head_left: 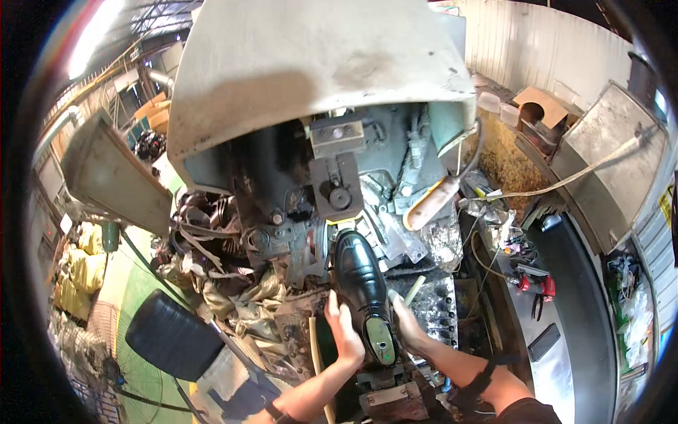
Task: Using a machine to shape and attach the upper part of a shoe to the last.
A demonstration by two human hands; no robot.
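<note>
A glossy black leather shoe lies lengthwise in the middle of the machine, its toe pointing away from me under the metal head. At its near end, a green plate with a round hole fills the shoe's opening, like the top of a shoe last. My left hand presses against the left side of the heel, fingers pointing forward. On the opposite side, my right hand closes around the heel with the thumb raised along it. The undersides of both hands are hidden. Above the toe hangs a dark metal block.
A large pale hood overhangs the machine. A hand lamp hangs right of the toe. Further right, a bench holds a red-and-black tool and a dark phone-like slab. A black seat and crumpled scraps are at left.
</note>
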